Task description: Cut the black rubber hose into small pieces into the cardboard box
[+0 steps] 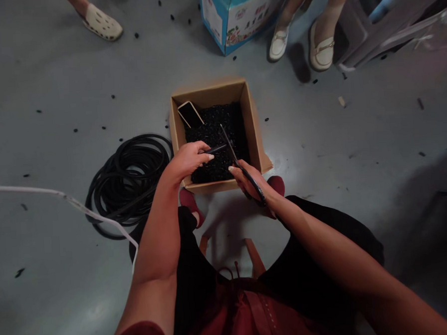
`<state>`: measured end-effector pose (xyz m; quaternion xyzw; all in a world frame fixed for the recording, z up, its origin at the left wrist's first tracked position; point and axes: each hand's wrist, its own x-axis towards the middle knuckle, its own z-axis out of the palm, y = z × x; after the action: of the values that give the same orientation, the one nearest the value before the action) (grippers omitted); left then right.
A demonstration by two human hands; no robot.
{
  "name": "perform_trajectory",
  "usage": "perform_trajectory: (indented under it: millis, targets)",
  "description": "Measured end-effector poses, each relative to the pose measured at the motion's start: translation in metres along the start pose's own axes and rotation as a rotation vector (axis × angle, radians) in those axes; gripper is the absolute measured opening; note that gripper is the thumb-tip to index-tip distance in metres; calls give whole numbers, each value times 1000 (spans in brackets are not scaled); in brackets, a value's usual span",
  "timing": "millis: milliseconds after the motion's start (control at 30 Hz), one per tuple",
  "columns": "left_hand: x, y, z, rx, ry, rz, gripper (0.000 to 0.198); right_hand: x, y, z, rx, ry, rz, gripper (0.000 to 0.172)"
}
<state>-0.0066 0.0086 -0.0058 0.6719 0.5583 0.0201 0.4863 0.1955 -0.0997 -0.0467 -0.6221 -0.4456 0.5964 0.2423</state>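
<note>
1 short corrugated black tube (218,148) is pinched above a cardboard box (208,91) of black pieces (213,123) by the pressed-together fingers (202,151) of the left hand (187,159), close against the blades of black-handled scissors (260,191) gripped in the right hand (248,178); 1 coil of black tubing (129,185) lies left of the box on the floor (356,130).

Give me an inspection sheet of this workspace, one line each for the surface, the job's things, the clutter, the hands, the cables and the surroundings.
Surface: grey floor.
Job's things: cardboard box filled with black pieces; black-handled scissors; short corrugated black tube piece; coil of black tubing beside the box.
Clutter: stray black bits across the floor; smartphone in the box corner.
Hands: left hand grips the tube piece over the box; right hand holds the scissors.
Cables: white cable at left.
Surroundings: blue-and-white carton; co-worker's white shoes.
</note>
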Motion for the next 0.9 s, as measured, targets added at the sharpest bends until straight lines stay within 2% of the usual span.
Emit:
perform_trajectory:
  millis: [233, 433, 667, 900]
  targets:
    - [-1, 7, -1, 145, 20, -57, 34, 2, 5, 3, 20, 4, 48, 38]
    - [0, 4, -1, 302, 153, -34, 32, 6, 13, 5, 55, 23, 98, 39]
    - [-4, 4, -5, 159, 163, 14, 31, 2, 4, 4, 208, -27, 178, 42]
    - [-8, 9, -9, 31, 200, -12, 34, -2, 1, 8, 259, 21, 127, 53]
